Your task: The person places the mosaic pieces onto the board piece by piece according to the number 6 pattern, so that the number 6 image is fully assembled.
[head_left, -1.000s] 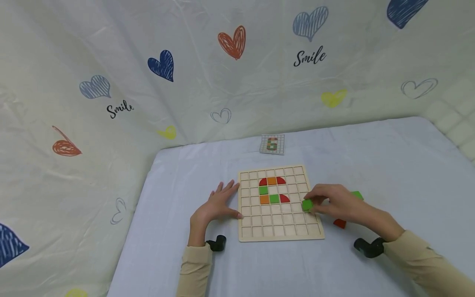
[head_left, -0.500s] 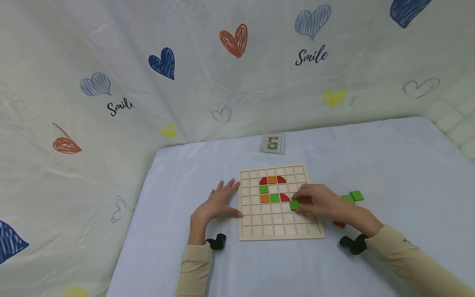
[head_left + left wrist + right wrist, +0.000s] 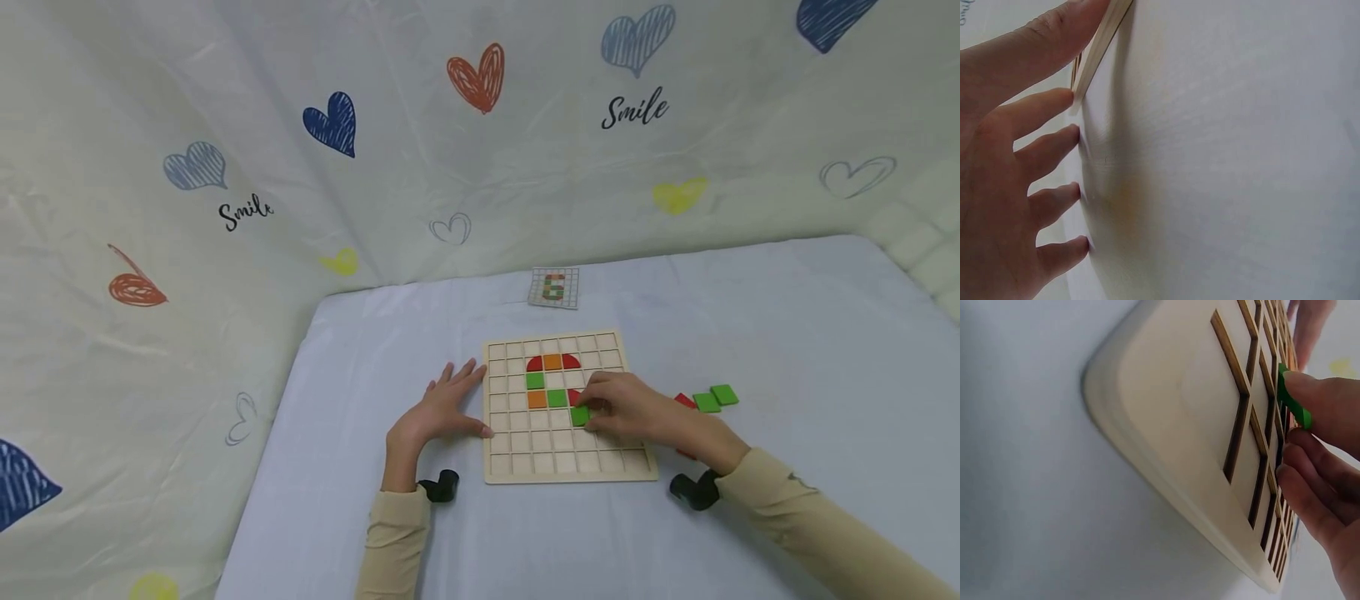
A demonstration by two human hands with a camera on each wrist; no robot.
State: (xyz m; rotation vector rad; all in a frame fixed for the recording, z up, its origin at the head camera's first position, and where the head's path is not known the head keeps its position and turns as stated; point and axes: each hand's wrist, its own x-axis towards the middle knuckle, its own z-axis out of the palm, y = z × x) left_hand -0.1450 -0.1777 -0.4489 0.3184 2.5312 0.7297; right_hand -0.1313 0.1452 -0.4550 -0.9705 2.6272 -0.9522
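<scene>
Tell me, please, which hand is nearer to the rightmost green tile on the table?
Right. The right hand is over the board, left of the rightmost green tile, pinching another green tile. The left hand is farther away, at the board's left edge.

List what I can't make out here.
Head: loose red tiles' full outlines, behind right hand's wrist.
Head: pattern card's exact tile shapes, too small.
Left wrist: left hand's thumb tip, cut off by top edge.
Right wrist: part of the green square tile, covered by thumb.
</scene>
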